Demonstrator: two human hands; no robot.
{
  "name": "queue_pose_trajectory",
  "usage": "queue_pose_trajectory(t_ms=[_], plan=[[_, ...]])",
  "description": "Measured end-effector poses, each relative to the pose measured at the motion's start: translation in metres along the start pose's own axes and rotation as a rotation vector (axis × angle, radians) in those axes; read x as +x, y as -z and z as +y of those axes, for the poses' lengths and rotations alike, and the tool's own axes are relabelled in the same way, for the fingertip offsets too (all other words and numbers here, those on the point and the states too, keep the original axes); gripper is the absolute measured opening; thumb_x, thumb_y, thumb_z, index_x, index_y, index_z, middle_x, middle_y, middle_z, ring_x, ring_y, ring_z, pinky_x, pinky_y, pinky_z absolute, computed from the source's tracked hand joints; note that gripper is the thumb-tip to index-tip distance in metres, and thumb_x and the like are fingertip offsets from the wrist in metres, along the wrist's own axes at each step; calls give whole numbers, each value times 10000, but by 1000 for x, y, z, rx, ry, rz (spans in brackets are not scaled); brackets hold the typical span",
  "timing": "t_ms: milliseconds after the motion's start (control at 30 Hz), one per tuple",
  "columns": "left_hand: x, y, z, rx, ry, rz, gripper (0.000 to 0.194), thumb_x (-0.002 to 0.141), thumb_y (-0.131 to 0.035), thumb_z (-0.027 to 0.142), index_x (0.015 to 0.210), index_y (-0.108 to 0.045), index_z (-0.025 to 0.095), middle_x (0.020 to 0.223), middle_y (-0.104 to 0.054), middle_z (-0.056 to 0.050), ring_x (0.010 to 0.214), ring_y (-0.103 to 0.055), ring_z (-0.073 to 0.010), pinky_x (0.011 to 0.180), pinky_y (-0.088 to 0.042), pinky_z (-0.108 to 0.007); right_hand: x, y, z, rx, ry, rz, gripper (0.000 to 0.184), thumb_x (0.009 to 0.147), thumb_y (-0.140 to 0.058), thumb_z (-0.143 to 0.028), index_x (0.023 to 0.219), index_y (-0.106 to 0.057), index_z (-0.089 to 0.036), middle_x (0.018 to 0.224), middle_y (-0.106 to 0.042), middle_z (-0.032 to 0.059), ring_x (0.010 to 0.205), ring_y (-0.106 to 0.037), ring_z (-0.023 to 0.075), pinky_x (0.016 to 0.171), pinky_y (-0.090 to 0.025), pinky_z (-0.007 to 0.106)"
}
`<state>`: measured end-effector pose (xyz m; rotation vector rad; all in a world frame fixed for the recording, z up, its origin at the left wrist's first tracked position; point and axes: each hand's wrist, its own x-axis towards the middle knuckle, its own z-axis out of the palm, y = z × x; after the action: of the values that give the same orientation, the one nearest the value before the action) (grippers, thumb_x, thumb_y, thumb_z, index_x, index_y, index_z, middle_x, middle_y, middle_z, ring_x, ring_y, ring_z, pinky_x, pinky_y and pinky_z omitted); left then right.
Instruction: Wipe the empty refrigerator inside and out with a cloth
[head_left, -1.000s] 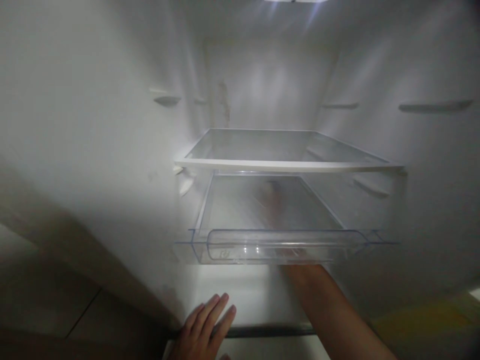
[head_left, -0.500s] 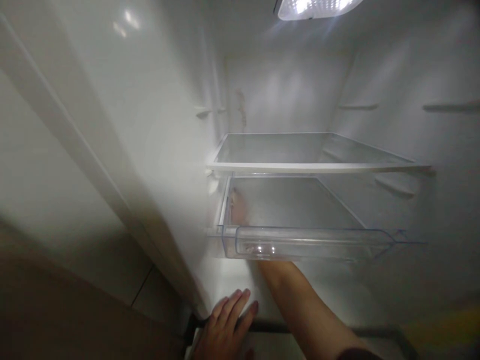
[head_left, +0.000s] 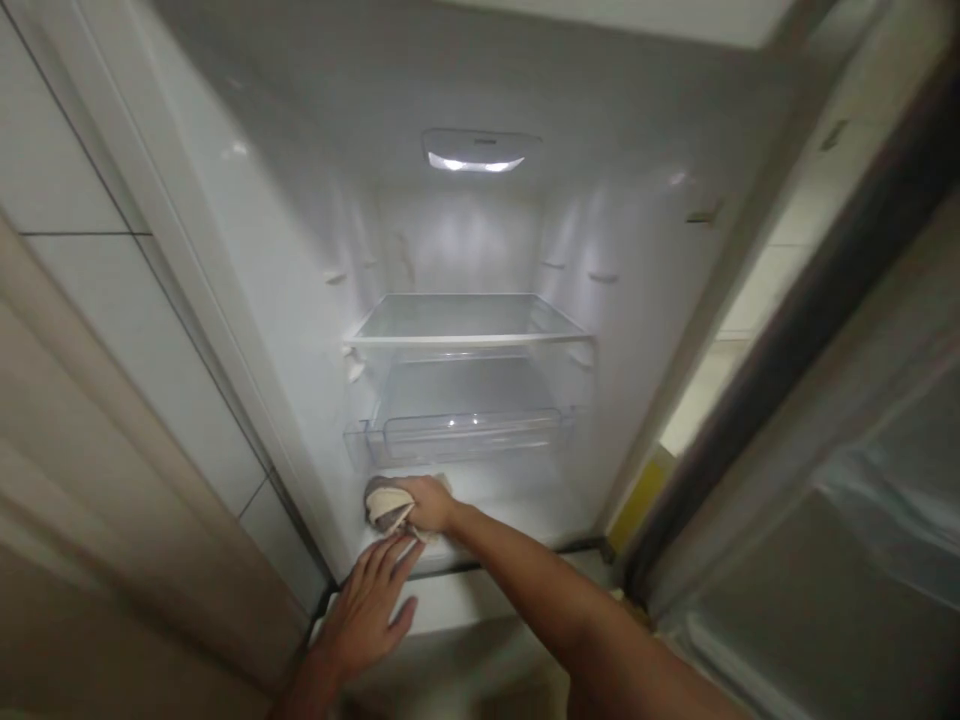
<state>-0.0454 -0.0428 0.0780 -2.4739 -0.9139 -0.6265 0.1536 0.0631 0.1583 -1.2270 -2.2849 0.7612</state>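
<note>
A bunched cloth (head_left: 391,508), pale with a grey-brown part, is in my right hand (head_left: 429,502) at the front left of the fridge floor (head_left: 510,487). My fingers are wrapped round it, partly hidden by the folds. Close below the cloth, my left hand (head_left: 373,605) lies flat with its fingers stretched out, over the front edge of the fridge. It holds nothing. Just above my right hand sits a clear plastic drawer (head_left: 472,435) with bluish edges, and over that a glass shelf (head_left: 465,318) with a white front rim.
A lit lamp (head_left: 480,152) is on the fridge ceiling. The open door (head_left: 840,480) with its dark seal stands on the right, near a yellow thing (head_left: 637,500). White tiles (head_left: 112,290) line the left side. Small shelf ledges (head_left: 602,277) stick out of the inner walls.
My right hand has come out from behind the clear drawer towards the front left, with the cloth now visible. My view has pulled back. The left hand stays flat at the front edge.
</note>
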Motion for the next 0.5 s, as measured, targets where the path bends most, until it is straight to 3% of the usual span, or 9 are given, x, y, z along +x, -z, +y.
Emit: queue_pose_trajectory(t_ms=[100,233,400,500], plan=[[-6,-8,0,50,-57,40,445,989,-597,323,1416,-671,224,1337,-736,-98,1273,-611,-302,1215,-386,-479,-45,7,-13,168,-6,5,266,978,-660,-330,1184,-789,-223,1079,-804,15,1049,-750,212,971,-573,312],[-10,-11,1,75,-70,51,305,1018,-560,347,1210,-751,207,1197,-752,-136,1252,-619,-353,1177,-429,-532,-104,22,-20,346,-57,125,457,1064,-500,-491,1232,-766,-160,1001,-775,71,970,-727,223,962,-581,372],[-4,-3,2,6,-80,63,540,1022,-548,310,1555,-582,230,1467,-689,-125,1372,-593,-312,1258,-356,-500,-171,52,-25,371,-128,296,465,1032,-517,-469,1337,-738,-195,1162,-774,109,1102,-712,263,1046,-549,380],[0,1,4,-8,-89,52,683,1009,-560,281,1680,-433,251,1550,-650,-111,1418,-582,-293,1300,-301,-488,-188,58,-23,111,-305,433,623,910,-702,-433,1503,-656,-248,1434,-689,154,1361,-602,370,1212,-427,526]])
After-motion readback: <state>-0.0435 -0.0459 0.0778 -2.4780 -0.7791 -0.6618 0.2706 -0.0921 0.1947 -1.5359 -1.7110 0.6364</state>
